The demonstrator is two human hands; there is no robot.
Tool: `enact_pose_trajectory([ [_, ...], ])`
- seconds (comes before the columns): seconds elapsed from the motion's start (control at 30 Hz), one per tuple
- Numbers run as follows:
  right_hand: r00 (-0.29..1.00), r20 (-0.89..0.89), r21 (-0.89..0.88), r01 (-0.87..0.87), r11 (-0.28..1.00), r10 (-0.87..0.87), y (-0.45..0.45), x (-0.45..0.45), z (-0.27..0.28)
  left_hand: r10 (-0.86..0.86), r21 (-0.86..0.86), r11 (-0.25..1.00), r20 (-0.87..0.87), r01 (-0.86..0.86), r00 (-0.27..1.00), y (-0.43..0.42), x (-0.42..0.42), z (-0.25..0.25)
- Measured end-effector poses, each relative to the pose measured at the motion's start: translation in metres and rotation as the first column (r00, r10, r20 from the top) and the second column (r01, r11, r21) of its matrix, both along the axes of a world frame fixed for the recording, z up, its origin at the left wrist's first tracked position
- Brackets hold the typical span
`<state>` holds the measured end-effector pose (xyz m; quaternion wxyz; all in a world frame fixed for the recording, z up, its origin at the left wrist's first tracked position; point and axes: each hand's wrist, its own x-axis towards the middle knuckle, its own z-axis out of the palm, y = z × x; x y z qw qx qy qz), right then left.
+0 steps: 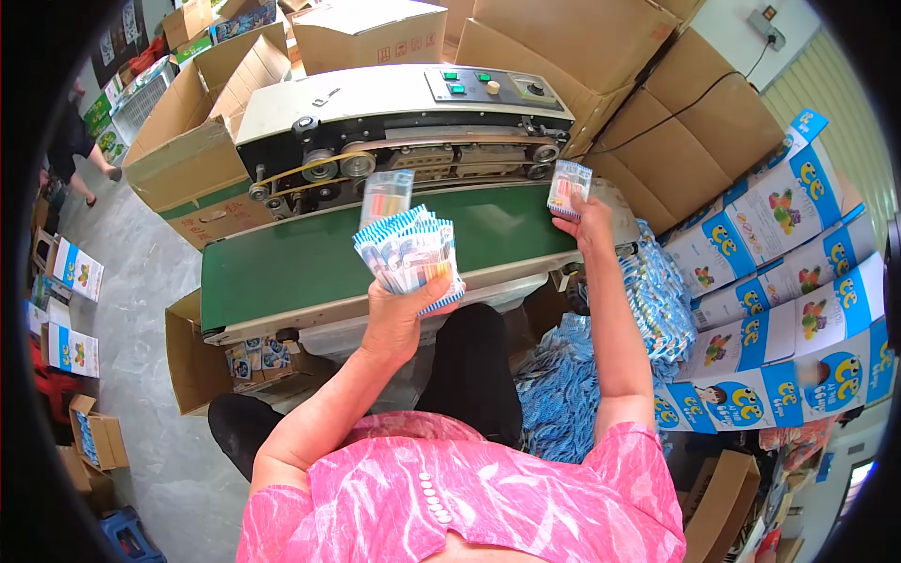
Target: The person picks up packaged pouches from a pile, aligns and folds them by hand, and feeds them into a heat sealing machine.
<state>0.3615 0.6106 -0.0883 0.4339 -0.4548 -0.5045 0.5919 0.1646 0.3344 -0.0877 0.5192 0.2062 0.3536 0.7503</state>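
Observation:
My left hand is closed round a fanned stack of blue-and-white packets, held above the front edge of the green belt. A clear packet with coloured sticks inside stands out beyond the top of the stack. At the belt's right end, my right hand pinches a single small packet between thumb and fingers. Behind the belt is the sealing machine, with rollers, a yellow band and a control panel with green switches.
A large heap of blue packets lies right of my legs. Printed carton sheets stack at the right. Cardboard boxes stand behind the machine, and an open box sits under the belt. At the far left a person's legs show.

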Motion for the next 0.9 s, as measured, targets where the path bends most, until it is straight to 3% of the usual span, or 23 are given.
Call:
enact_pose_trajectory([
  [0.2, 0.972, 0.138, -0.076, -0.182, 0.980, 0.191, 0.006, -0.022, 0.000, 0.002, 0.024, 1.000, 0.005, -0.002, 1.000, -0.003, -0.003, -0.003],
  [0.23, 0.934, 0.347, 0.121, -0.136, 0.983, 0.087, 0.000, -0.022, 0.001, 0.008, 0.025, 1.000, -0.017, -0.008, 1.000, -0.002, -0.005, -0.003],
  [0.3, 0.740, 0.635, 0.498, -0.173, 0.850, -0.221, -0.027, -0.027, 0.014, 0.027, 0.019, 0.999, -0.029, -0.027, 0.999, -0.002, -0.009, -0.004],
  [0.33, 0.737, 0.643, 0.487, -0.186, 0.853, -0.206, -0.049, -0.032, 0.020, 0.034, -0.005, 0.999, -0.030, -0.035, 0.999, -0.001, -0.009, -0.003],
  [0.37, 0.859, 0.510, 0.429, -0.294, 0.854, 0.040, -0.077, -0.041, 0.024, 0.044, -0.031, 0.998, -0.032, -0.045, 0.999, 0.000, -0.009, -0.004],
  [0.4, 0.900, 0.329, 0.388, -0.406, 0.828, 0.287, -0.103, -0.050, 0.025, 0.055, -0.060, 0.997, -0.036, -0.058, 0.998, -0.001, -0.010, -0.004],
  [0.43, 0.895, 0.325, 0.375, -0.418, 0.827, 0.305, -0.127, -0.059, 0.024, 0.069, -0.075, 0.995, -0.036, -0.072, 0.997, -0.001, -0.009, -0.006],
  [0.5, 0.824, 0.130, 0.341, -0.559, 0.756, 0.551, -0.163, -0.072, 0.020, 0.092, -0.011, 0.996, -0.016, -0.092, 0.996, 0.003, -0.005, -0.010],
  [0.63, 0.891, -0.090, 0.382, -0.383, 0.841, 0.446, -0.173, -0.074, 0.017, 0.084, 0.020, 0.996, 0.038, -0.085, 0.996, 0.001, -0.008, -0.007],
  [0.7, 0.897, -0.062, 0.338, -0.395, 0.854, 0.438, -0.178, -0.076, 0.016, 0.070, 0.008, 0.997, 0.059, -0.071, 0.996, -0.001, -0.007, -0.007],
  [0.8, 0.907, 0.002, 0.259, -0.407, 0.876, 0.421, -0.183, -0.075, 0.015, 0.070, 0.053, 0.997, -0.116, -0.064, 0.991, 0.001, -0.001, -0.010],
  [0.9, 0.928, -0.025, 0.474, -0.317, 0.822, 0.373, -0.184, -0.078, 0.007, 0.046, 0.076, 0.996, -0.050, -0.042, 0.998, 0.001, 0.005, -0.010],
])
